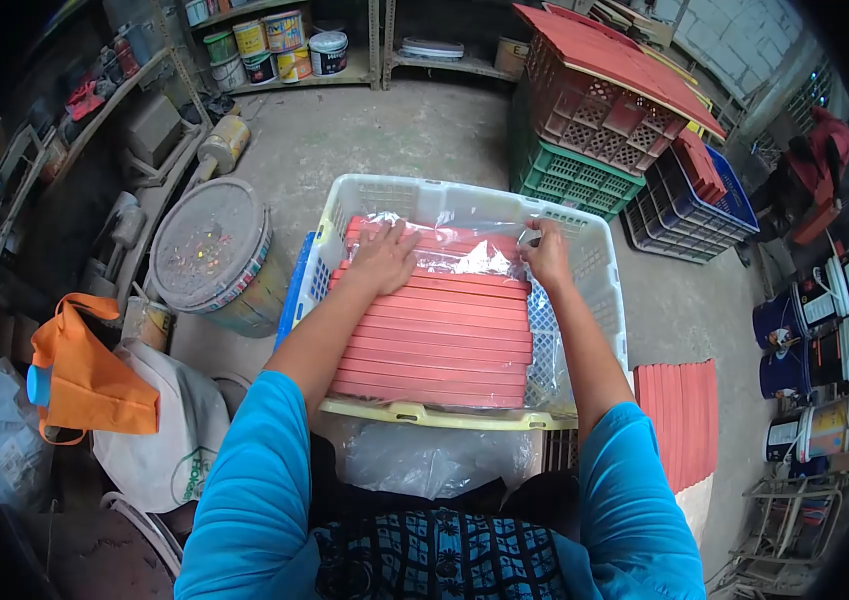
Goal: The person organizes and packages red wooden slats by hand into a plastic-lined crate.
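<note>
Left hand (385, 256) lies flat and open on red slats (434, 335) stacked in white crate (604, 262), steadying them; right hand (547, 252) pinches clear plastic liner (479, 260) at the far edge.

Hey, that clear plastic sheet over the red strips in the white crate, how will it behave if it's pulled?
The clear plastic sheet looks thin and crinkled, so probably floppy and very light. Its glossy wrinkles suggest it may slip under the left hand. Bunched near the right hand, it would likely crumple rather than slide flat.
</note>
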A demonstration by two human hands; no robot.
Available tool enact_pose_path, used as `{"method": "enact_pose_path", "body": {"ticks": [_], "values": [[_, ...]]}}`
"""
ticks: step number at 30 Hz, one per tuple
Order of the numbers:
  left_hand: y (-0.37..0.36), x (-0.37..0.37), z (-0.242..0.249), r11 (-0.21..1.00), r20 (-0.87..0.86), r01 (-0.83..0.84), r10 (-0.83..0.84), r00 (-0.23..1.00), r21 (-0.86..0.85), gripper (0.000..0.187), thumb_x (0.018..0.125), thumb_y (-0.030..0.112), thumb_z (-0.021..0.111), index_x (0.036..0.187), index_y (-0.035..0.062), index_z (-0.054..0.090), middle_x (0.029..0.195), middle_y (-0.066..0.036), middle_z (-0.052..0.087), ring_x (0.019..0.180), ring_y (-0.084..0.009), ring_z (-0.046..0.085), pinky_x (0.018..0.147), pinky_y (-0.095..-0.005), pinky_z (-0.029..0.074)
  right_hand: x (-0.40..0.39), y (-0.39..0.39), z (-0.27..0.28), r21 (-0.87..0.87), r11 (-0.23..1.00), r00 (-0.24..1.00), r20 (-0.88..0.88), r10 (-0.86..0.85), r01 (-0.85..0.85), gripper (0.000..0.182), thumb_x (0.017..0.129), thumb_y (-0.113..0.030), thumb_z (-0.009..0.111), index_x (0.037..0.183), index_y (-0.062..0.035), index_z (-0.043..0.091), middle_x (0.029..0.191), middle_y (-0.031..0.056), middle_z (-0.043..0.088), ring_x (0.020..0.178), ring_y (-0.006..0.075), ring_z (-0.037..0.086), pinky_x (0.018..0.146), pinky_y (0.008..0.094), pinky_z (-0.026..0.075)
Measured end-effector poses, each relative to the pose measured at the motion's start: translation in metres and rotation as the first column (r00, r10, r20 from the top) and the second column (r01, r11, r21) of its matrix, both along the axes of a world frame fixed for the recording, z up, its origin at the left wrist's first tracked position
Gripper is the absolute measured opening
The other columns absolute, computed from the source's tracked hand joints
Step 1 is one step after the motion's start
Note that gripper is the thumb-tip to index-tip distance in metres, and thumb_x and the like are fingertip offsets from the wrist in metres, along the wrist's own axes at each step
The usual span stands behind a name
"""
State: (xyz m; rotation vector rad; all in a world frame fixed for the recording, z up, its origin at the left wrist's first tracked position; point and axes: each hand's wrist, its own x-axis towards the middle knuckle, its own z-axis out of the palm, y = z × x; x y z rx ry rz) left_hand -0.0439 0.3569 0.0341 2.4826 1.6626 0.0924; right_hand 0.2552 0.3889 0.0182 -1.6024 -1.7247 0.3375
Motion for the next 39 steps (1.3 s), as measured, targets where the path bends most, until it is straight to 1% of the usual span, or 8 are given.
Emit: {"method": "enact_pose_path", "body": {"ticks": [3,9,16,23,27,31,35,39], "values": [[0.014,-0.009,-0.005,0.998,-0.01,-0.049,0.049,0.999,-0.048,0.051,0.089,0.028,0.041,0.137,0.0108,0.037,0.146,-0.014,0.029,0.137,-0.0327,0.022,0.109,-0.0541,0.018,-0.004,-0.002,0.001,0.106,0.994,0.985,0.175,-0.013,-0.006,0.036,0.068,0.004,0.068,0.103,0.0004,0.06,0.096,0.0136,0.062,0.072,0.0215,0.064,0.063,0.0322,0.051],[0.011,-0.011,0.009,0.978,0.159,-0.026,-0.007,0.987,0.206,0.044,0.081,0.017,0.05,0.123,0.0037,0.05,0.134,-0.018,0.043,0.127,-0.0342,0.037,0.103,-0.0504,0.03,-0.017,-0.014,0.053,0.174,0.962,0.977,0.021,0.212,-0.212,0.032,0.071,0.007,0.057,0.101,-0.0052,0.062,0.097,0.0156,0.06,0.076,0.0292,0.062,0.069,0.0351,0.05],[-0.018,0.019,0.016,0.968,0.364,0.178,-0.231,0.902,0.175,0.036,0.083,0.018,0.05,0.114,0.0005,0.055,0.121,-0.021,0.052,0.109,-0.036,0.052,0.094,-0.0431,0.041,-0.015,-0.016,0.018,-0.008,0.992,0.992,-0.029,0.123,-0.123,0.036,0.069,0.001,0.063,0.105,-0.0016,0.061,0.105,0.0164,0.059,0.078,0.0288,0.063,0.071,0.0356,0.051],[-0.019,0.002,0.01,0.985,0.04,0.022,-0.016,0.999,-0.173,0.053,0.094,0.041,0.029,0.142,0.0196,0.03,0.149,-0.016,0.022,0.138,-0.0335,0.02,0.11,-0.0524,0.016,-0.022,-0.019,0.017,-0.136,0.982,0.979,0.139,0.151,-0.133,0.04,0.066,-0.003,0.068,0.106,-0.0009,0.061,0.109,0.0199,0.056,0.101,0.0372,0.055,0.089,0.0417,0.045],[-0.002,-0.007,-0.003,0.96,0.273,-0.038,0.117,0.955,-0.277,0.051,0.094,0.042,0.029,0.141,0.0219,0.033,0.15,-0.013,0.02,0.138,-0.0353,0.019,0.111,-0.0519,0.013,-0.019,-0.019,0.023,-0.246,0.966,0.974,0.191,0.126,-0.077,0.035,0.068,-0.003,0.066,0.102,-0.0009,0.063,0.108,0.0218,0.055,0.1,0.0373,0.055,0.088,0.0419,0.045],[0.005,-0.011,0.0,0.954,0.04,-0.054,0.069,0.997,-0.296,0.049,0.095,0.043,0.028,0.141,0.0266,0.034,0.152,-0.009,0.018,0.139,-0.0347,0.012,0.112,-0.0519,0.01,-0.037,-0.035,0.05,0.316,0.927,0.897,0.44,0.044,-0.2,0.023,0.075,-0.008,0.063,0.097,-0.0037,0.065,0.099,0.0219,0.058,0.094,0.0377,0.056,0.084,0.0423,0.046],[-0.001,-0.012,0.008,0.953,0.037,-0.051,0.065,0.997,-0.298,0.048,0.095,0.043,0.028,0.14,0.0299,0.035,0.153,-0.008,0.014,0.14,-0.0336,0.01,0.112,-0.0529,0.007,-0.049,-0.037,0.034,-0.19,0.921,0.867,0.315,0.385,-0.34,0.018,0.082,-0.016,0.056,0.091,-0.0043,0.067,0.093,0.0216,0.06,0.091,0.0381,0.057,0.081,0.0441,0.047],[0.007,-0.015,0.009,0.942,0.033,-0.091,0.107,0.994,-0.323,0.048,0.094,0.041,0.029,0.141,0.0322,0.032,0.153,-0.006,0.013,0.141,-0.0325,0.007,0.112,-0.053,0.007,-0.045,-0.038,0.029,-0.188,0.944,0.864,0.385,0.324,-0.27,0.02,0.083,-0.019,0.055,0.081,-0.0024,0.067,0.086,0.0206,0.062,0.083,0.0376,0.06,0.079,0.0431,0.048]]}}
